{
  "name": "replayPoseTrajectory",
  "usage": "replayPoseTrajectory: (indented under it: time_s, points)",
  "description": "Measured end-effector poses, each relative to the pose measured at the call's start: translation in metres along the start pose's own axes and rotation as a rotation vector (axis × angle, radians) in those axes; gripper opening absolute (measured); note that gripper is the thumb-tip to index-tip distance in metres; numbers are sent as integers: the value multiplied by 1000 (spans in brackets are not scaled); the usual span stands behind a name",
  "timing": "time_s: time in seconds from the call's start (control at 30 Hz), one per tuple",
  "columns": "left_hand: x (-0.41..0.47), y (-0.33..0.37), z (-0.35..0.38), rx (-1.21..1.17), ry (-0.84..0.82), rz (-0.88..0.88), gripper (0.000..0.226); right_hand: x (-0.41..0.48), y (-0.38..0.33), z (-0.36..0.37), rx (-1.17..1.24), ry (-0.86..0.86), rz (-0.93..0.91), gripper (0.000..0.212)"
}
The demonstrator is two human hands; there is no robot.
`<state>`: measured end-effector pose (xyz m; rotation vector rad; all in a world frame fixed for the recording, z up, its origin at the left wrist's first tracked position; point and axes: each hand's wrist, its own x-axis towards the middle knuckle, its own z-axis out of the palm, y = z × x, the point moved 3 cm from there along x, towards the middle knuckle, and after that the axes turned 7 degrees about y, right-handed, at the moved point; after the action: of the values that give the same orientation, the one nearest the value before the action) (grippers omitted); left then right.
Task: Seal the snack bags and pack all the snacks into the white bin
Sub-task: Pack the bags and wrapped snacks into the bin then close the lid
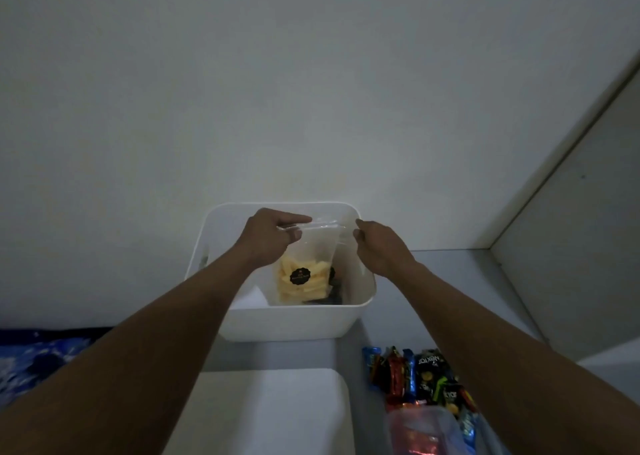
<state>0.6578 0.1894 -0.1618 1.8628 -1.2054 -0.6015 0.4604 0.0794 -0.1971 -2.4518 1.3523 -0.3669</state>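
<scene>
Left hand (273,236) and right hand (377,246) each pinch a top corner of the snack bag (304,267) hanging between them inside the white bin (294,319); seemingly mid-seal, next press the strip shut.

I am looking at a plain pale wall (311,90) that is filling the upper part of my view. A grey countertop (450,281) is running along its foot, and a white panel (588,246) is standing upright at the right. Nearer to me, a flat white board (270,413) with a rounded corner is lying on the countertop. At the lower left, a blue patterned cloth (38,361) is showing below the wall; the dim light is keeping me from telling what it is lying on.
</scene>
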Motion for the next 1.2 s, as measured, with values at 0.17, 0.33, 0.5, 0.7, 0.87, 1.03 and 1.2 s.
replayPoseTrajectory:
  time_s: [0.17,0.33,0.5,0.7,0.87,1.03,1.2]
  points:
    - [3,-15,44,33,-7,-40,30,-9,6,-4,128,-79,45,52]
    - [3,-27,70,159,57,-13,24,-14,2,-5,212,-137,92,63]
    - [7,-25,74,214,105,32,24,-16,0,7,198,-159,73,68]
    - [8,-29,74,264,153,30,32,-24,0,14,184,-166,63,75]
    - [-3,-24,66,311,187,29,38,-34,-6,8,187,-146,67,72]
    - [-31,-3,53,363,211,58,38,-51,-2,-17,156,-158,74,70]
    - [-69,29,53,431,280,83,37,-77,6,-42,130,-182,19,69]
